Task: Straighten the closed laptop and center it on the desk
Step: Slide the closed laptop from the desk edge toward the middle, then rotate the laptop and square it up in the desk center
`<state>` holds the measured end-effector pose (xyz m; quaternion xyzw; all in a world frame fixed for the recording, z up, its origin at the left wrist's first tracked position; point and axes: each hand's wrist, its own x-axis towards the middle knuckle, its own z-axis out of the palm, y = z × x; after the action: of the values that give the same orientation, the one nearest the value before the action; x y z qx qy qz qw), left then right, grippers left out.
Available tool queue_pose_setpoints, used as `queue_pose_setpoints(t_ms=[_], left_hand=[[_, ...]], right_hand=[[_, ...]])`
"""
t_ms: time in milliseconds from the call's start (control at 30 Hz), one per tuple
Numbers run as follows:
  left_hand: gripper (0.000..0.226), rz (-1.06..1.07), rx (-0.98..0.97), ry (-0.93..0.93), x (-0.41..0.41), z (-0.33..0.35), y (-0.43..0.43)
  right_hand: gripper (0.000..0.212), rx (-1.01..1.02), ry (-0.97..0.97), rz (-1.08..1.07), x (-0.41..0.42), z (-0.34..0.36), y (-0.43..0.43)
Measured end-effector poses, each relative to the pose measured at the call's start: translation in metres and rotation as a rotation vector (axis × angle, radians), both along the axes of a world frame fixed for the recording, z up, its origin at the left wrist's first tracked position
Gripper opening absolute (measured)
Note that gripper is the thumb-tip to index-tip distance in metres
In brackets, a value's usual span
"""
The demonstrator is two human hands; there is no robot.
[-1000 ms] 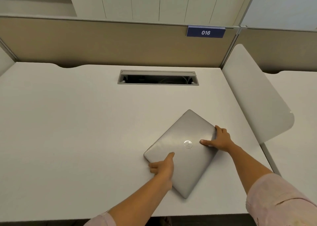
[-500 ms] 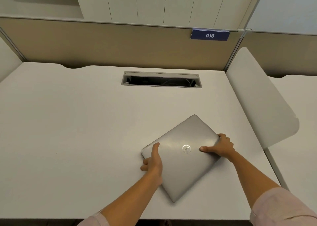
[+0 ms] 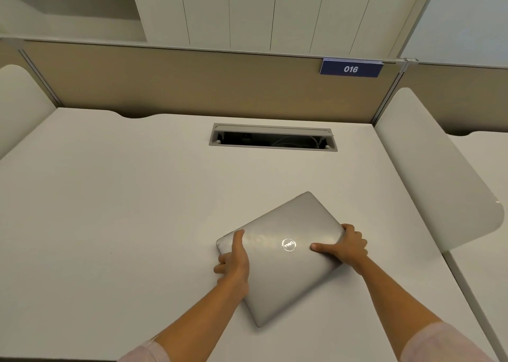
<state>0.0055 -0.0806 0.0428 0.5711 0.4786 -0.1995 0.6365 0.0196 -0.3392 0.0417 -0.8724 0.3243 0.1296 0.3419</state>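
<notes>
Two bare forearms in pale pink sleeves reach in from the near edge of the white surface (image 3: 115,202). The left hand (image 3: 233,262) grips the closed silver laptop (image 3: 277,265) at its left corner, thumb laid flat on the lid and the other fingers curled around the edge. The right hand (image 3: 347,247) clasps the right corner the same way, thumb stretched along the lid toward the round logo (image 3: 288,244) and fingers wrapped over the rim. The laptop lies flat, turned at an angle so one corner points toward the person and the opposite corner toward the back; it sits in the near right part of the surface, right of the middle.

Past it, the surface is plain white and matte. Toward the back, a grey-framed cable slot (image 3: 273,137) is cut into the top, its flap up and cables dimly visible in the dark opening. White rounded side dividers stand at the left (image 3: 19,106) and right (image 3: 437,172) edges. A tan partition (image 3: 192,84) closes the back, carrying a blue plate (image 3: 351,67) that reads 016. Behind the partition rise pale cabinet doors (image 3: 247,10) with small dark handles, and an open shelf recess (image 3: 68,7) at the left.
</notes>
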Motion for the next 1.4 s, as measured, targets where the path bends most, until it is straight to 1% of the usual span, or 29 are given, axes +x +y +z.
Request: queue_pose_setpoints(t_ms=[200, 233, 300, 333, 367, 467, 567, 767, 867, 933, 1000, 1067, 1167, 1233, 1333, 1400], left_hand=[[0.093, 0.1, -0.008, -0.023, 0.021, 0.009, 0.042], [0.098, 0.117, -0.019, -0.029, 0.025, 0.012, 0.05], [0.119, 0.142, -0.026, -0.027, 0.034, 0.016, 0.066], [0.127, 0.15, -0.019, -0.017, 0.038, 0.016, 0.074], [0.126, 0.149, -0.003, -0.014, 0.043, 0.015, 0.081], [0.109, 0.145, 0.043, -0.016, 0.057, 0.012, 0.104], [0.11, 0.148, 0.053, -0.029, 0.072, 0.013, 0.123], [0.095, 0.141, 0.091, -0.059, 0.103, 0.011, 0.156], [0.101, 0.134, 0.078, -0.08, 0.116, 0.012, 0.167], [0.092, 0.118, 0.086, -0.111, 0.122, 0.013, 0.172], [0.094, 0.102, 0.108, -0.092, 0.127, 0.008, 0.177], [0.101, 0.044, 0.167, -0.046, 0.13, 0.005, 0.179], [0.093, -0.149, 0.37, -0.018, 0.126, 0.004, 0.174], [0.102, -0.241, 0.474, -0.077, 0.117, 0.0, 0.168], [0.119, -0.43, 0.623, -0.234, 0.089, -0.013, 0.163], [0.13, -0.549, 0.644, -0.335, 0.071, -0.023, 0.166]], right_hand=[[0.119, -0.01, -0.005, 0.016, 0.023, -0.003, 0.046], [0.12, -0.014, -0.005, 0.019, 0.027, -0.004, 0.054], [0.12, -0.02, -0.011, 0.028, 0.039, -0.006, 0.071], [0.121, -0.023, -0.013, 0.034, 0.045, -0.007, 0.079], [0.121, -0.026, -0.015, 0.041, 0.051, -0.008, 0.087], [0.122, -0.035, -0.021, 0.057, 0.068, -0.011, 0.109], [0.122, -0.034, -0.034, 0.065, 0.084, -0.015, 0.129], [0.119, -0.023, -0.061, 0.062, 0.11, -0.024, 0.16], [0.118, -0.034, -0.068, 0.062, 0.121, -0.027, 0.172], [0.117, -0.052, -0.076, 0.062, 0.124, -0.028, 0.178], [0.117, -0.078, -0.087, 0.065, 0.126, -0.03, 0.182], [0.117, -0.104, -0.095, 0.076, 0.125, -0.031, 0.184], [0.116, -0.148, -0.11, 0.113, 0.122, -0.034, 0.185], [0.112, -0.168, -0.134, 0.14, 0.119, -0.035, 0.184], [0.11, -0.171, -0.172, 0.186, 0.118, -0.035, 0.183], [0.112, -0.149, -0.174, 0.22, 0.12, -0.032, 0.182]])
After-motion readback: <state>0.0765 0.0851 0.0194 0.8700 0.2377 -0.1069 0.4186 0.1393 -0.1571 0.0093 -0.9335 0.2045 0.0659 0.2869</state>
